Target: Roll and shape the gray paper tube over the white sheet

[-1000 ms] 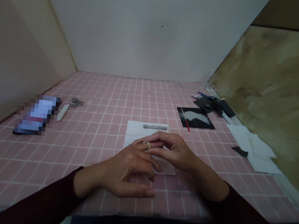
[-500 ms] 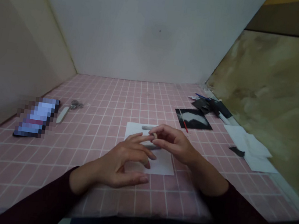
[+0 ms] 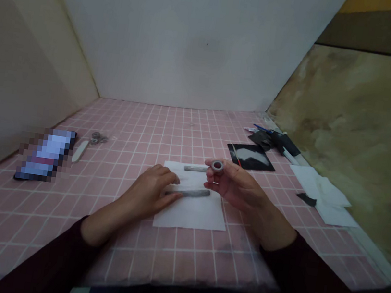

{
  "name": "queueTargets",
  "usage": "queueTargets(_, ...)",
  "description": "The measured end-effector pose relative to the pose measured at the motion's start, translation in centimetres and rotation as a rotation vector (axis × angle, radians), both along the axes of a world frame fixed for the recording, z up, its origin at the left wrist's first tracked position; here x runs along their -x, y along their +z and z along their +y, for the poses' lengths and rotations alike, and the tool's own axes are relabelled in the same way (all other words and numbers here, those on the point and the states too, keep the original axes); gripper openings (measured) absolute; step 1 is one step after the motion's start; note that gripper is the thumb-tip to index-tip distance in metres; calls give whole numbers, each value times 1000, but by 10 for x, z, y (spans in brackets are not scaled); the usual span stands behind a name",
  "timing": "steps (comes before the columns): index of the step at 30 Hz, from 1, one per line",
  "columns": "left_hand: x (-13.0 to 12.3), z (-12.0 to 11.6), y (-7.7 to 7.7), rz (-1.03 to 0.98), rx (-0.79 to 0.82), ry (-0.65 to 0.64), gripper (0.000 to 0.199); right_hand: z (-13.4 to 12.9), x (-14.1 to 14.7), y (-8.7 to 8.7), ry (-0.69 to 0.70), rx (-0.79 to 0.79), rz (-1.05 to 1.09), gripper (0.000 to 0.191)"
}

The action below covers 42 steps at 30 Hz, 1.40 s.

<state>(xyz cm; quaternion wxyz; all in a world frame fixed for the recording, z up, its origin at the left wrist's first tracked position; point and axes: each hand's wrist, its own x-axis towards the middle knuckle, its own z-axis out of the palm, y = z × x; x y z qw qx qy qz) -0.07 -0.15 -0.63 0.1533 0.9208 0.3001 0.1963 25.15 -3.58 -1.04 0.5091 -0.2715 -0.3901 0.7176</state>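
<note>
A small grey ring-shaped roll of tape (image 3: 217,167) is held up in the fingers of my right hand (image 3: 244,187), its hole turned towards me. Below and to the left, my left hand (image 3: 147,190) rests on the white sheet of paper (image 3: 193,214), thumb and fingers apart around the left end of a grey rolled strip (image 3: 196,193). The thumb is at the strip's near side and looks to touch it. A second grey strip (image 3: 194,168) lies along the far edge of the paper, its right end hidden behind my right hand.
At the left lie a blurred-out phone (image 3: 47,154), a white flat stick (image 3: 80,150) and small scissors (image 3: 97,138). A dark printed sheet (image 3: 252,157) with a red brush or pencil (image 3: 237,155), black scraps (image 3: 269,140) and white papers (image 3: 323,196) are at the right.
My hands have parted. My right hand has moved slightly right with the tape roll, which now shows clearly; my left hand has drawn back left, down to the nearer strip.
</note>
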Motion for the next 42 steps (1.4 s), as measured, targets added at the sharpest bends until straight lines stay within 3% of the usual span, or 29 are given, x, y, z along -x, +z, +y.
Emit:
queueTargets(6,3,6,-4,215,-21,-19,19,0,0,2,-60,49,-44,30)
queueTargets(14,-1,6,-5,269,10,-17,9,4,-4,-2,-79,26,-123,21)
queueTargets(23,1,5,4,80,112,104,10,9,-6,-6,-193,22,-218,24)
queueTargets(33,6,11,4,-187,22,135,4,15,-9,-4,-402,1,-300,28)
queueTargets(42,12,15,9,-337,58,215,9,14,-9,-8,-300,-136,-466,29)
